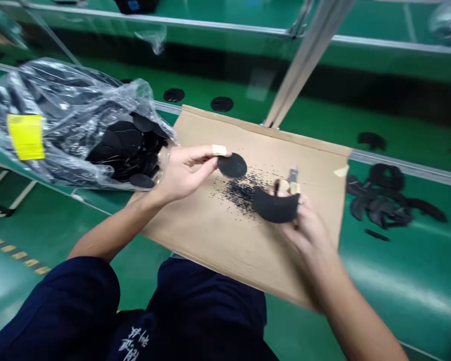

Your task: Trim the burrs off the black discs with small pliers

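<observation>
My left hand pinches a small black round disc between a taped fingertip and thumb, above a brown cardboard sheet. My right hand is closed on a larger black curved piece, and a small metal tool sticks up from the same grip. A scatter of tiny black crumbs lies on the cardboard between the two hands.
A clear plastic bag full of black discs, with a yellow label, lies at the left. A heap of black offcuts sits on the green bench at the right. Two loose discs lie beyond the cardboard, beside a slanted metal post.
</observation>
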### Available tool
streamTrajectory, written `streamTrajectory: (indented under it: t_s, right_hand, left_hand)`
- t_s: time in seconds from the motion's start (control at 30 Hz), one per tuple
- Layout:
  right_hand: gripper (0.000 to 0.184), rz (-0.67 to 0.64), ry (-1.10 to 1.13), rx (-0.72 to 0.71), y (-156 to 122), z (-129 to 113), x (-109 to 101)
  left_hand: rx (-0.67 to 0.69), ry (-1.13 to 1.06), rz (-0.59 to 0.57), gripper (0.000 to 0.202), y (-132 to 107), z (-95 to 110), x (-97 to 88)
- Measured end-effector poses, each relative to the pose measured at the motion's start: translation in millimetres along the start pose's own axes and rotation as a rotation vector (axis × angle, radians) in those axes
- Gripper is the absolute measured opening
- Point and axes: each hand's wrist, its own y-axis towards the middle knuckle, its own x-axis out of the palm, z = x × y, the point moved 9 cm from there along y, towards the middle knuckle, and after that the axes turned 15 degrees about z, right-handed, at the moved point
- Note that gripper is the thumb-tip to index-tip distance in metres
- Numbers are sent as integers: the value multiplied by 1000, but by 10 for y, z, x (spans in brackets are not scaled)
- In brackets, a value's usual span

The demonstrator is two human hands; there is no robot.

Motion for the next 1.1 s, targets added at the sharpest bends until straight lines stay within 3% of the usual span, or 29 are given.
streamTrajectory:
  t_s: [0.07, 0.13, 0.27, 0.43, 0.57, 0.7, 0.8, 0.9, 1.1]
  right_hand:
    - [36, 57, 248, 284, 50, 149, 166]
    - [32, 72, 364, 476, 2, 284, 298]
    - [33, 59, 487, 665, -177, 409, 383]
    - [34, -16, 496, 728, -311, 429, 438]
    - [29, 27, 527, 831, -381, 474, 422]
    - [34, 132, 587, 923, -409, 484, 352]
    - [44, 199, 631, 900, -382, 424, 300]
    - [42, 255, 554, 795, -326, 341, 215]
    - [31, 229, 426, 675, -234, 227, 162]
  left_hand:
    - [-55, -140, -65, 27, -148, 16, 353]
    - [-121, -240, -143, 28, -296, -3, 632]
    - [-156, -274, -179, 33, -490, -112, 857]
    - [-63, -121, -291, 34, -601, -180, 923]
    - [-167, -185, -376, 31, -705, -264, 999]
    - [-322, -343, -288, 30, -762, -380, 1011]
    - [-353, -393, -175, 31, -738, -446, 951]
    - [-267, -293, -147, 28, -690, -436, 891]
    - [146, 43, -111, 26, -592, -175, 763]
